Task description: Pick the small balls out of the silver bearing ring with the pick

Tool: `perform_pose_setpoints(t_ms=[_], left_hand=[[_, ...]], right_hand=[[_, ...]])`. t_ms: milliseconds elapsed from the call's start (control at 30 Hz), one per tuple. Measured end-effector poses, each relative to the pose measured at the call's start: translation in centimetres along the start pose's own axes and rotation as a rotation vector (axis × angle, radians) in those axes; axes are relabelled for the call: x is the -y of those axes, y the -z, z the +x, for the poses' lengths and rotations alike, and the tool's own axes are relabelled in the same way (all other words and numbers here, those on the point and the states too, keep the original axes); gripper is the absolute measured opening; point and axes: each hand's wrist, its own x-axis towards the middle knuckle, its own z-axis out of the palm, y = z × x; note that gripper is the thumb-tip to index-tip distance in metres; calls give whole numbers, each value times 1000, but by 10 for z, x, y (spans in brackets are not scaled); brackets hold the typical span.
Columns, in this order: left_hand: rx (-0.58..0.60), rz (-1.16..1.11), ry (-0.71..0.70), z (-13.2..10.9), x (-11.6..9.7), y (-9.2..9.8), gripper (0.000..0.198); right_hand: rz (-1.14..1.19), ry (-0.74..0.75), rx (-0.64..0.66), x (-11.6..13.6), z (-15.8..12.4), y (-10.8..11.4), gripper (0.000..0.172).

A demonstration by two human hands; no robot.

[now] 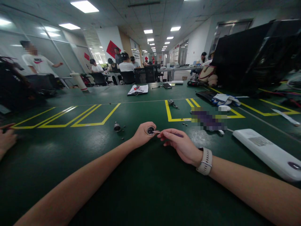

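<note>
My left hand (143,134) is closed around a small round metal part (150,130), its open end facing me. My right hand (180,145) pinches a thin screwdriver (174,134) with a dark handle, and its tip reaches into the round part. Both hands hover just above the green table mat (131,188). A second small cylindrical metal part (117,126) stands on the mat left of my left hand, with a few tiny dark screws (122,137) scattered beside it. A light watch is on my right wrist.
A white flat device (270,153) lies at right. Yellow tape outlines (94,116) mark the mat. Gloves (224,99), a clipboard with papers (138,89), a phone (167,85) and a dark monitor (254,53) lie further back. Another person's hand (7,138) rests at the left edge. People sit at far desks.
</note>
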Motion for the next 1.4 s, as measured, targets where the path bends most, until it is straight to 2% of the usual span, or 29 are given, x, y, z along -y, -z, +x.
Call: perform_pose_setpoints(t_ms=[100, 367, 600, 767, 1167, 1400], left_hand=[[-10, -4, 27, 1, 0, -1, 20], [-23, 200, 3, 0, -1, -1, 17], [-3, 82, 26, 0, -2, 0, 18], [29, -19, 53, 0, -2, 1, 20], [22, 47, 80, 1, -1, -1, 18], [85, 87, 100, 3, -4, 2, 18]], right_hand=[[-19, 12, -12, 0, -2, -1, 13], [-231, 71, -58, -2, -3, -5, 15], [-23, -6, -31, 2, -2, -1, 15], [-6, -16, -18, 3, -2, 0, 14], [22, 29, -37, -3, -1, 2, 14], [-7, 64, -79, 0, -2, 1, 15]])
